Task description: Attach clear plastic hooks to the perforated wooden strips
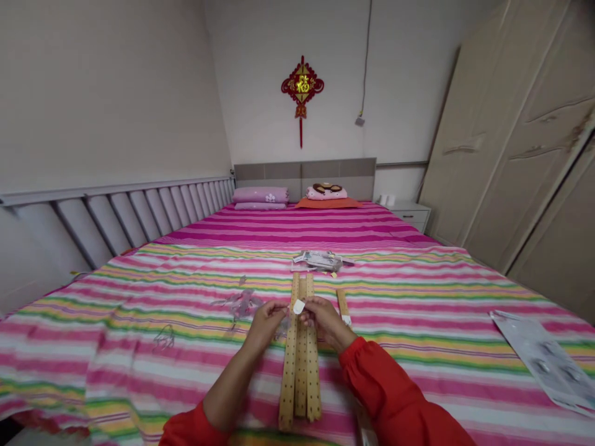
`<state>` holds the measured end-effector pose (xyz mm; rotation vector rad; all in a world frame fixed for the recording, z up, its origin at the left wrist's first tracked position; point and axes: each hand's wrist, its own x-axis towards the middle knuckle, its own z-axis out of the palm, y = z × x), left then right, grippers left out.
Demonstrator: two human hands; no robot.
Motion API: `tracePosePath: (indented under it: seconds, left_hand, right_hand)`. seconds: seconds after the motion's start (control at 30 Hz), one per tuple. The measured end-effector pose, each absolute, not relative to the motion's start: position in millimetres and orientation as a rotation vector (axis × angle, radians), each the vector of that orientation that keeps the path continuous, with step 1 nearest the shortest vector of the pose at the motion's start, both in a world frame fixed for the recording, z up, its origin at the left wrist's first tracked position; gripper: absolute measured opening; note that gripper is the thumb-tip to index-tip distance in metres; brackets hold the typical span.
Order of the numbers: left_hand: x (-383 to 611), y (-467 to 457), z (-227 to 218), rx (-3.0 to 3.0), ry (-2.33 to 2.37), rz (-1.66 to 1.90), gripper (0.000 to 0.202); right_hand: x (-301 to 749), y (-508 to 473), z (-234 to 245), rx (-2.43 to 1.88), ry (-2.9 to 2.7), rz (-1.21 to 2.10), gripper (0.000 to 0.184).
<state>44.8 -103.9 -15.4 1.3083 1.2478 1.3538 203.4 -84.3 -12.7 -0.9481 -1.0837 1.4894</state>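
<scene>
My right hand (326, 317) is closed in a pinch on a small white card (299, 306) with one pointed or rounded end. My left hand (268, 321) is just left of the card, its thumb and fingertips pinched together; what they hold, if anything, is too small to make out. Under both hands lie long wooden strips with rows of small holes (301, 371), side by side and pointing away from me. A shorter wooden piece (342, 300) rests beyond my right wrist, a bit of white at its near end. Crumpled clear plastic (245, 303) lies beyond my left hand.
Everything lies on a bed with a striped cover (153, 297). Past the strips is a pile of clear packets (320, 260). A clear package (543, 359) lies far right, and a thin tangled strand (165, 336) left. Pillows (261, 195) stand at the headboard (334, 170).
</scene>
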Motion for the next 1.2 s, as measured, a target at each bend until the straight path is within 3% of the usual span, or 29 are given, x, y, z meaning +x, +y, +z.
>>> tracePosePath:
  seconds: [0.43,0.77,1.2]
  left_hand:
    - [126,-106,-23,1.130,1.039,1.239,0.061]
    - [153,-102,-23,1.096,1.141,1.308,0.043]
    - [174,-86,-20,1.265,1.308,1.296,0.009]
  right_hand:
    - [263,-99,-12,-0.949,-1.106,1.280,0.037]
    - [287,-109,-24,-0.937,-1.077,1.196,0.044]
    - [306,-114,-38,-1.042,-1.487,0.626,0.009]
